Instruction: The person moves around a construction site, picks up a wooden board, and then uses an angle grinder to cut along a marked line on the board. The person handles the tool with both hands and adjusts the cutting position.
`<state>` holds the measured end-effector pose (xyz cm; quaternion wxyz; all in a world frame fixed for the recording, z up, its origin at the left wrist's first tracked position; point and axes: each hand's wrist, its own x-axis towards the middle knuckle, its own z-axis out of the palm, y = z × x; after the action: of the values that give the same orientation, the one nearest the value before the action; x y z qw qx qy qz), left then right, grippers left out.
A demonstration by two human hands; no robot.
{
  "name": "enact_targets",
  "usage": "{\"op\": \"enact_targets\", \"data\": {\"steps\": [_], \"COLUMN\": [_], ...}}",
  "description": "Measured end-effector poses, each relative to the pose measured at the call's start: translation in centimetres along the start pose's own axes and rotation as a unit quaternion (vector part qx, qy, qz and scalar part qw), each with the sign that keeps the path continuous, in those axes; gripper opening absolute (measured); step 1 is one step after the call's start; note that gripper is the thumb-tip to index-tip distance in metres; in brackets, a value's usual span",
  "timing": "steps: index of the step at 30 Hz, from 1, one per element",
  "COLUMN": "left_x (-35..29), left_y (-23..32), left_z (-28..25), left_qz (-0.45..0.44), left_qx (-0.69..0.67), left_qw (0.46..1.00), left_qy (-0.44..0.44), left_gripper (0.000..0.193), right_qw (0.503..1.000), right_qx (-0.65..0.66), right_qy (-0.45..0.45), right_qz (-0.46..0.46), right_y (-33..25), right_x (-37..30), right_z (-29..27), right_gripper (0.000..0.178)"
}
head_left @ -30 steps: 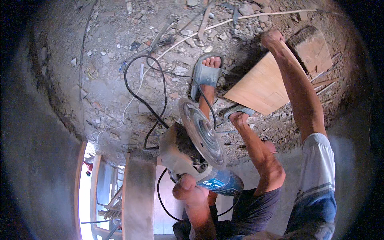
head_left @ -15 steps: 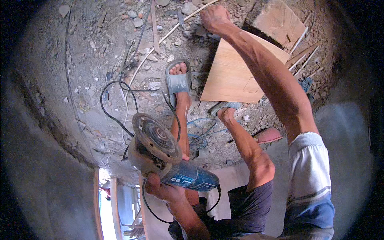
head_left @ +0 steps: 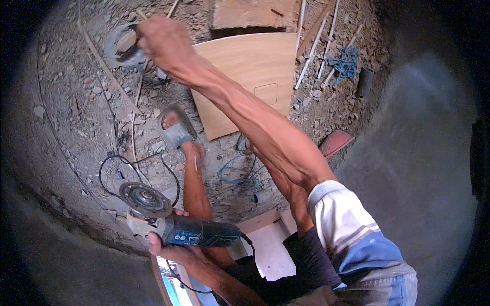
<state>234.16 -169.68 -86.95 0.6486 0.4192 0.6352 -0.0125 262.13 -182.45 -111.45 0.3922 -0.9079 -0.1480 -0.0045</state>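
My left hand grips a blue and black angle grinder by its body, near the head. Its round grey disc faces up and a black cord leaves the rear end. My right arm stretches across to the far left, above the rubble. There my right hand is closed, with its fingers curled and partly blurred. Beside those fingers is a round, greyish ring-shaped thing with a brown piece at its middle; I cannot tell whether the hand holds it. Under my right forearm lies a light wooden board with a small rectangle outlined on it.
Broken rubble covers the ground. A thick wooden block lies beyond the board, with thin white strips and blue tangled cloth or netting to its right. The grinder's black cord loops at left. A reddish slipper lies by the grey wall.
My right hand has moved left, from beside the wooden block to the round ring-shaped thing. The grinder has tipped level and sits lower left in view. The whole view has shifted.
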Motion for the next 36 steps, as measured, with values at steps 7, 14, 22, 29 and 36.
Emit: {"op": "enact_targets", "data": {"steps": [7, 14, 22, 29, 36], "left_x": [-1.8, -3.6, -7.9, -10.2, -1.7], "left_y": [-0.2, 1.2, 1.3, 4.2, 6.3], "left_z": [1.4, 3.9, 3.2, 4.4, -2.3], "left_qz": [-0.041, -0.052, -0.022, 0.08, 0.039], "left_qx": [0.035, 0.04, 0.028, -0.003, -0.09], "left_qw": [0.998, 0.988, 0.988, 0.978, 0.995], "left_qy": [-0.028, -0.142, -0.149, -0.191, -0.002], "left_gripper": [0.071, 0.067, 0.06, 0.057, 0.041], "right_qw": [0.951, 0.853, 0.629, 0.716, 0.856], "right_qx": [-0.079, -0.212, 0.505, 0.448, 0.148], "right_qy": [0.024, 0.078, -0.322, -0.338, -0.198], "right_qz": [0.298, 0.47, 0.495, 0.416, 0.454], "right_y": [11.8, 12.1, -22.3, -26.4, -17.5], "right_x": [-20.3, -36.0, -24.4, -20.3, -14.8], "right_z": [-24.6, -43.9, -28.4, -29.4, -30.3], "right_gripper": [0.025, 0.041, 0.067, 0.089, 0.083]}}
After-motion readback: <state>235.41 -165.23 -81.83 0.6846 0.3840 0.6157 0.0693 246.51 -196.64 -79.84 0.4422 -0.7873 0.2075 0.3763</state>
